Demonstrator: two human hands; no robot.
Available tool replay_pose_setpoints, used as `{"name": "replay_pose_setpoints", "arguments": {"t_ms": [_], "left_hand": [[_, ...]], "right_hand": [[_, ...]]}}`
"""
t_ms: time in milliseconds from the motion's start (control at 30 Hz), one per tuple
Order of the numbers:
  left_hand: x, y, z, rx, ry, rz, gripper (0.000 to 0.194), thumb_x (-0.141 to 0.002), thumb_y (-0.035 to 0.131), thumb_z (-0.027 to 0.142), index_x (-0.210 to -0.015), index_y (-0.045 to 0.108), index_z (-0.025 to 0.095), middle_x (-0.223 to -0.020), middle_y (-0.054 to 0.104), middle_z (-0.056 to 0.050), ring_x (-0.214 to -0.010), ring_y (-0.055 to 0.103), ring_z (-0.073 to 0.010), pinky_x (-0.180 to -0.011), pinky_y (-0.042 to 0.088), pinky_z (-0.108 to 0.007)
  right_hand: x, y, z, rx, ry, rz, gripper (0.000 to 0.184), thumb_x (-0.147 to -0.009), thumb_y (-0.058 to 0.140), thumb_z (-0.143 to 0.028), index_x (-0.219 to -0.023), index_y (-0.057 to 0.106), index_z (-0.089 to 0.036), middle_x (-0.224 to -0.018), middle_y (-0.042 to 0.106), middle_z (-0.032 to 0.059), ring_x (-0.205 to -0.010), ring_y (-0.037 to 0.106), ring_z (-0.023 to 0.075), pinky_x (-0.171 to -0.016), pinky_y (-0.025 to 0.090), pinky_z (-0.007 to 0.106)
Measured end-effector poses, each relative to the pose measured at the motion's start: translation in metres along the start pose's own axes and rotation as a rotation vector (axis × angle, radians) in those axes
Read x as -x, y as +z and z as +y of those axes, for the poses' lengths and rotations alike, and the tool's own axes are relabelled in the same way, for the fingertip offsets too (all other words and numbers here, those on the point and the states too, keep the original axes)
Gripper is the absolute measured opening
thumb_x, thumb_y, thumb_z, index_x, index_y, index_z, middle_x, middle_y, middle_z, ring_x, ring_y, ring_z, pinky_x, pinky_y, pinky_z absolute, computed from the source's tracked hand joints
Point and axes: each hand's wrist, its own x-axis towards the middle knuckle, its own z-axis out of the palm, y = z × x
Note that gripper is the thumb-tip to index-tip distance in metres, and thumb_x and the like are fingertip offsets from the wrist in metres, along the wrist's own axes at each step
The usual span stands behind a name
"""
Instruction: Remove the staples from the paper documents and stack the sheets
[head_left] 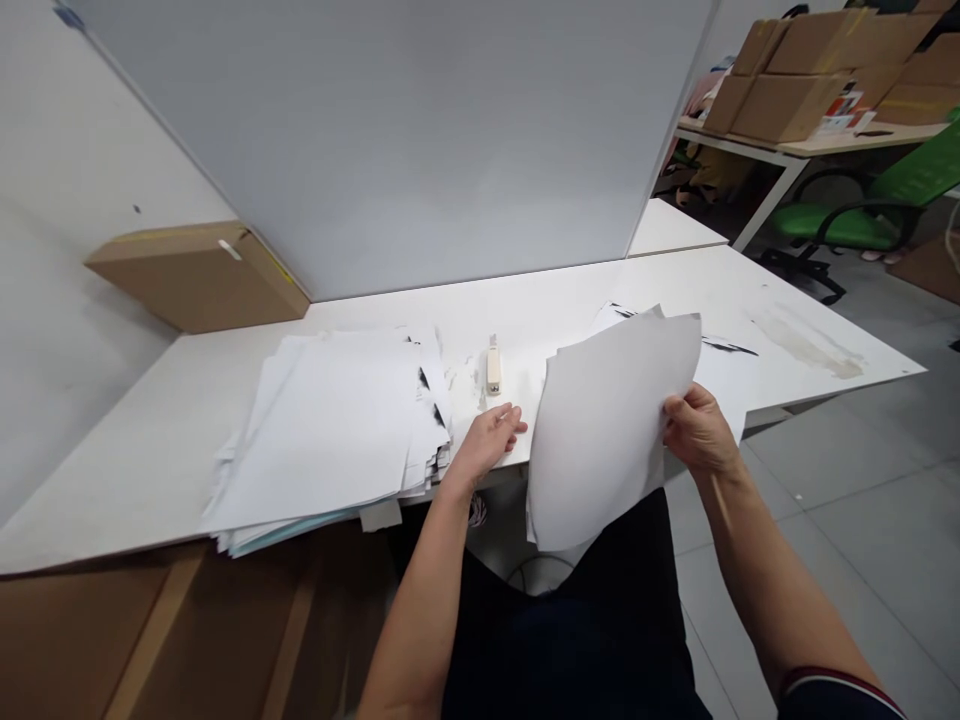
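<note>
My right hand [699, 430] pinches the right edge of several white paper sheets [611, 430], held tilted and bowed over the table's front edge. My left hand [495, 438] is just left of these sheets with its fingers loosely bent, apart from the paper and holding nothing. Just beyond its fingertips, a small cream stapler [493, 370] lies on the white table [532, 295]. A large, uneven paper stack [322, 420] spreads to the left of my left hand, with black marks along its right edge.
More marked sheets [724, 375] lie behind my right hand. A whiteboard panel [450, 150] stands along the table's back, beside a cardboard box [202, 280] at the left. Stacked cartons [795, 90] and a green chair [847, 225] are at the far right.
</note>
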Motion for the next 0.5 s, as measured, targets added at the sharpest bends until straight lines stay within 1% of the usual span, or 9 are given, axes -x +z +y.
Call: {"name": "replay_pose_setpoints", "arguments": {"t_ms": [100, 167, 233, 267, 300, 367, 433, 500], "left_hand": [[0.000, 0.004, -0.003, 0.110, 0.007, -0.078, 0.045, -0.071, 0.061, 0.053, -0.087, 0.065, 0.011, -0.084, 0.067, -0.009, -0.058, 0.051, -0.0075, -0.054, 0.042, -0.022], [0.000, 0.008, -0.005, 0.233, 0.010, -0.115, 0.043, -0.067, 0.065, 0.051, -0.085, 0.066, 0.012, -0.076, 0.064, -0.005, -0.057, 0.051, -0.0070, -0.054, 0.041, -0.020], [0.000, 0.011, -0.006, 0.364, 0.027, -0.120, 0.040, -0.064, 0.070, 0.047, -0.085, 0.066, 0.013, -0.070, 0.062, -0.002, -0.057, 0.051, -0.0068, -0.054, 0.040, -0.019], [-0.001, 0.012, -0.006, 0.424, 0.042, -0.093, 0.038, -0.062, 0.072, 0.045, -0.084, 0.067, 0.014, -0.069, 0.062, -0.001, -0.058, 0.051, -0.0069, -0.055, 0.040, -0.019], [-0.003, 0.012, -0.007, 0.474, 0.063, -0.042, 0.037, -0.060, 0.074, 0.042, -0.083, 0.067, 0.014, -0.069, 0.062, 0.000, -0.058, 0.051, -0.0070, -0.056, 0.041, -0.020], [-0.006, 0.012, -0.010, 0.499, 0.133, 0.095, 0.032, -0.059, 0.075, 0.040, -0.077, 0.066, 0.015, -0.066, 0.060, 0.002, -0.057, 0.049, -0.0071, -0.056, 0.040, -0.020], [-0.011, 0.008, -0.015, 0.376, 0.235, 0.241, 0.029, -0.063, 0.071, 0.042, -0.069, 0.065, 0.014, -0.058, 0.054, 0.004, -0.054, 0.045, -0.0071, -0.054, 0.037, -0.020], [-0.016, 0.002, -0.020, 0.168, 0.336, 0.379, 0.030, -0.069, 0.065, 0.043, -0.063, 0.063, 0.014, -0.052, 0.049, 0.004, -0.052, 0.042, -0.0073, -0.052, 0.034, -0.021]], "right_hand": [[0.002, 0.000, -0.006, 0.016, -0.037, -0.012, 0.044, -0.039, 0.080, -0.057, -0.062, 0.061, -0.025, -0.059, 0.067, 0.0005, -0.060, 0.063, 0.0220, -0.052, 0.048, 0.033], [0.003, 0.000, -0.006, 0.022, -0.051, -0.030, 0.045, -0.039, 0.079, -0.059, -0.062, 0.062, -0.025, -0.059, 0.066, 0.0004, -0.060, 0.063, 0.0219, -0.050, 0.047, 0.032], [0.002, -0.001, -0.004, 0.022, -0.039, -0.045, 0.040, -0.042, 0.080, -0.056, -0.061, 0.062, -0.025, -0.058, 0.066, -0.0006, -0.058, 0.061, 0.0199, -0.051, 0.046, 0.031], [0.001, -0.001, -0.002, 0.024, -0.026, -0.046, 0.037, -0.045, 0.081, -0.052, -0.061, 0.062, -0.025, -0.058, 0.065, -0.0011, -0.057, 0.060, 0.0186, -0.053, 0.047, 0.031], [0.000, 0.000, 0.001, 0.027, -0.012, -0.045, 0.033, -0.048, 0.081, -0.049, -0.062, 0.063, -0.025, -0.059, 0.065, -0.0014, -0.057, 0.060, 0.0174, -0.054, 0.047, 0.030], [-0.001, 0.002, 0.006, 0.039, 0.006, -0.043, 0.029, -0.055, 0.078, -0.048, -0.064, 0.063, -0.024, -0.060, 0.065, -0.0014, -0.056, 0.058, 0.0161, -0.055, 0.047, 0.029], [-0.003, 0.003, 0.010, 0.075, 0.011, -0.039, 0.031, -0.062, 0.071, -0.053, -0.065, 0.062, -0.023, -0.059, 0.062, -0.0008, -0.055, 0.055, 0.0157, -0.053, 0.045, 0.028], [-0.003, 0.003, 0.013, 0.163, 0.012, -0.023, 0.037, -0.068, 0.064, -0.058, -0.062, 0.059, -0.022, -0.055, 0.057, -0.0011, -0.051, 0.050, 0.0147, -0.048, 0.040, 0.027]]}}
